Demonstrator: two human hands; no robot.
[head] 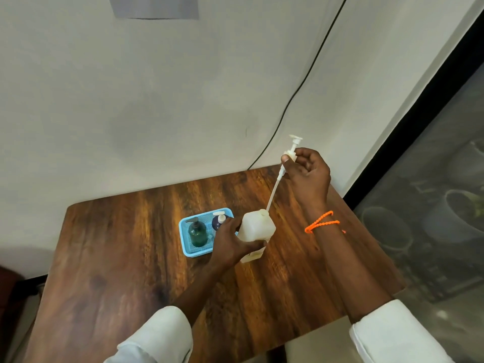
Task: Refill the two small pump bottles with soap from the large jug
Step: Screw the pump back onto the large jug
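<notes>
Two small pump bottles are sitting upright in the blue basket [186, 248] on the wooden table [117, 258]: a green bottle [197, 234] on the left and a dark blue bottle [218, 221] behind our left hand [230, 242]. We are gripping the white jug [258, 227] with that hand, fingers wrapped round its side. Our right hand [307, 174] is pinching the jug's pump [290, 153] by its collar and holding it high, its tube tip at the jug's mouth.

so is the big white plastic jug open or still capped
Open: the right hand holds the white pump lifted out, tube tip at the jug neck; left hand steadies it.
</notes>
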